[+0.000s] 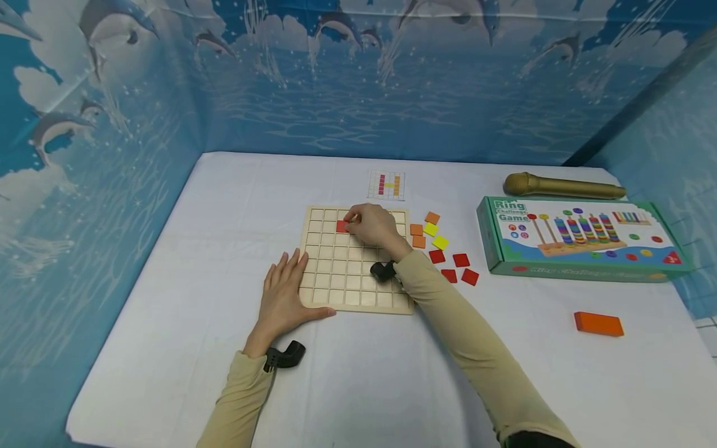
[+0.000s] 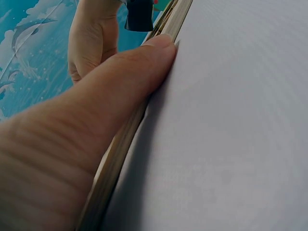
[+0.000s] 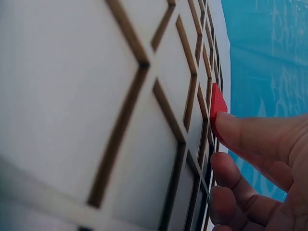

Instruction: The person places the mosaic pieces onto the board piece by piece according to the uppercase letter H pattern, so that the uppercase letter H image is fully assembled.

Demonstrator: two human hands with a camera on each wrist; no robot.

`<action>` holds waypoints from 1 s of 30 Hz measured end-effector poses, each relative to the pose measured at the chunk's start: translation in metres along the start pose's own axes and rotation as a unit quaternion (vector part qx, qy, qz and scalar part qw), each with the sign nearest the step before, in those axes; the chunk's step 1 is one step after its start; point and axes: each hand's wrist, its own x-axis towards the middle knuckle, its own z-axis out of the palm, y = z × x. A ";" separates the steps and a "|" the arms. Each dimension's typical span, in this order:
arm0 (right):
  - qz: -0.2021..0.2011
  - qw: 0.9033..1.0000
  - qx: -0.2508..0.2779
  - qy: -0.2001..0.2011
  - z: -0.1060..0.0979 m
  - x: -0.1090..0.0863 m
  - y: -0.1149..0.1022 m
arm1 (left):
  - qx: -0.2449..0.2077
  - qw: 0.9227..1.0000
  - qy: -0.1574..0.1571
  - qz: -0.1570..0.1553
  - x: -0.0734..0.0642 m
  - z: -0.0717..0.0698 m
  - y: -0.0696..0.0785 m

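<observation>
A wooden grid board lies on the white table, divided into small square cells. My right hand reaches over its upper part and pinches a red square tile at a cell in the upper rows. The right wrist view shows the red tile against the grid, with the thumb on its edge. My left hand rests with spread fingers at the board's lower left corner. Its thumb lies along the board's near edge in the left wrist view.
Loose red tiles, orange tiles and yellow tiles lie right of the board. Behind it is a pattern card. Farther right are a green game box, a gold microphone and an orange block.
</observation>
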 end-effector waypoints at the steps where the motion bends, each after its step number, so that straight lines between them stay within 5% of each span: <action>1: -0.002 1.000 -0.006 0.000 0.000 0.000 0.000 | 0.000 1.000 0.000 0.000 0.000 0.000 0.000; 15: -0.014 0.998 -0.060 0.008 -0.002 -0.005 0.001 | 0.000 1.000 0.003 0.004 -0.001 0.002 0.000; 24: -0.048 0.998 0.018 -0.045 -0.007 -0.010 0.009 | -0.002 1.000 0.007 0.005 -0.001 0.001 0.000; 30: -0.091 0.994 0.064 0.003 -0.017 -0.018 0.023 | 0.000 1.000 0.000 0.000 -0.001 0.000 -0.001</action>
